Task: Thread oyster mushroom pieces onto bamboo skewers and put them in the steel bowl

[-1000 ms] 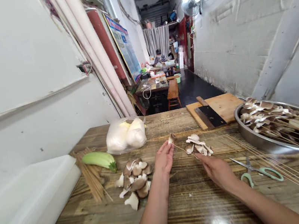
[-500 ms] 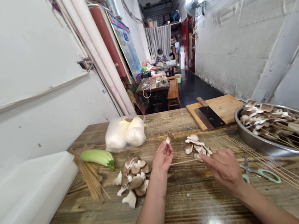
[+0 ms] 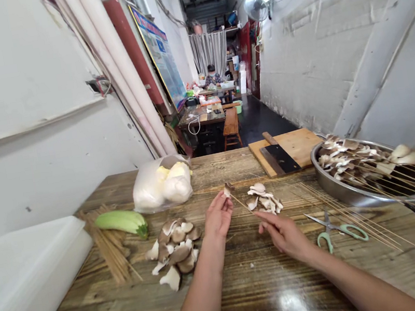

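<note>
Between its fingertips, my left hand (image 3: 219,215) pinches a small brown-and-white oyster mushroom piece (image 3: 228,189). My right hand (image 3: 282,232) grips a thin wooden skewer (image 3: 242,203), which slants up to the left with its far end at that mushroom. Whether the tip has gone in is too small to tell. Behind my right hand lies a small group of mushrooms (image 3: 263,198) on the wooden table (image 3: 253,295). A larger mushroom pile (image 3: 177,249) sits left of my left hand. Green-handled scissors (image 3: 337,229) lie open to the right of my right hand.
Loose skewers (image 3: 353,216) lie beside a steel basin (image 3: 339,190) heaped with skewered mushrooms. A cleaver (image 3: 281,158) rests on a cutting board (image 3: 300,143). At left are a green gourd (image 3: 121,222), a skewer bundle (image 3: 110,252), a plastic bag (image 3: 149,188) and white boxes (image 3: 53,274). A person (image 3: 213,76) sits far back.
My right hand has moved left and brought the skewer from roughly level to a slant, its end now at the mushroom. My left hand still holds the piece. The whole view has shifted slightly.
</note>
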The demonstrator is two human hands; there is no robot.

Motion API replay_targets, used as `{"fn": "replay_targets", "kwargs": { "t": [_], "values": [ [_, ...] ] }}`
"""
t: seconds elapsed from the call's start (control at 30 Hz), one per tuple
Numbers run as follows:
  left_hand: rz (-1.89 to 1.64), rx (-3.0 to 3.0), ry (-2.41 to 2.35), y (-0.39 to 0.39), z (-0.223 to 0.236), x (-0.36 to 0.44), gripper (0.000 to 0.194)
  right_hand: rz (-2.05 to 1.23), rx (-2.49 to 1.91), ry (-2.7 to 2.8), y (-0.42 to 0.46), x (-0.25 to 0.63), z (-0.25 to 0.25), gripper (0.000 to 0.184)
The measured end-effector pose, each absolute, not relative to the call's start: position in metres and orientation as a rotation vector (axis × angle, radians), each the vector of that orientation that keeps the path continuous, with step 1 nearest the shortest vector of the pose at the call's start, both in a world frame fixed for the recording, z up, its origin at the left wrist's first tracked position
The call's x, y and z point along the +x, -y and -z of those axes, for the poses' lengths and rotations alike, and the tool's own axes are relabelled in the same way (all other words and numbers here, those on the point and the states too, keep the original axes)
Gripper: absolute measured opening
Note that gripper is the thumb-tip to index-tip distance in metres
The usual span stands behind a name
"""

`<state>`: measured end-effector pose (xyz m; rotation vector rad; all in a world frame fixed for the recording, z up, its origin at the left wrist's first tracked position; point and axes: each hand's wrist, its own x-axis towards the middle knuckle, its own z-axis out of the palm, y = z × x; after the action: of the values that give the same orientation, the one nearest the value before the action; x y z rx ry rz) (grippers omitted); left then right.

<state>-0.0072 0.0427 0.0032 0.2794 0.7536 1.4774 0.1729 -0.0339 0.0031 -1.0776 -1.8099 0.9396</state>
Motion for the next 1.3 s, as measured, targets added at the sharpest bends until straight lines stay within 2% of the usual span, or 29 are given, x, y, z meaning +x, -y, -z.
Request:
{"fn": "replay_targets", "kwargs": {
  "t": [0.1, 0.2, 1.03, 1.3],
  "values": [
    [-1.465, 0.213, -0.721, -0.0449, -0.003, -0.0092, 0.011, -0.675, -1.102, 1.924, 0.0322, 0.1753, 0.0008, 0.034],
    [-1.462, 0.19, -0.716, -0.0448, -0.0053, -0.01, 0.008, -0.602, -1.134, 1.947, 0.0312, 0.1763, 0.0023, 0.037],
    [-1.465, 0.207, -0.735, -0.0442, -0.0039, -0.0099, 0.004, -0.613, -1.17, 1.972, 0.0302, 0.1787, 0.0002, 0.041],
    [-1.442, 0.38, -0.784, -0.0398, -0.0065, -0.0093, 0.018, -0.618, -1.204, 1.983, 0.0317, 0.1788, -0.0007, 0.041]
  ]
}}
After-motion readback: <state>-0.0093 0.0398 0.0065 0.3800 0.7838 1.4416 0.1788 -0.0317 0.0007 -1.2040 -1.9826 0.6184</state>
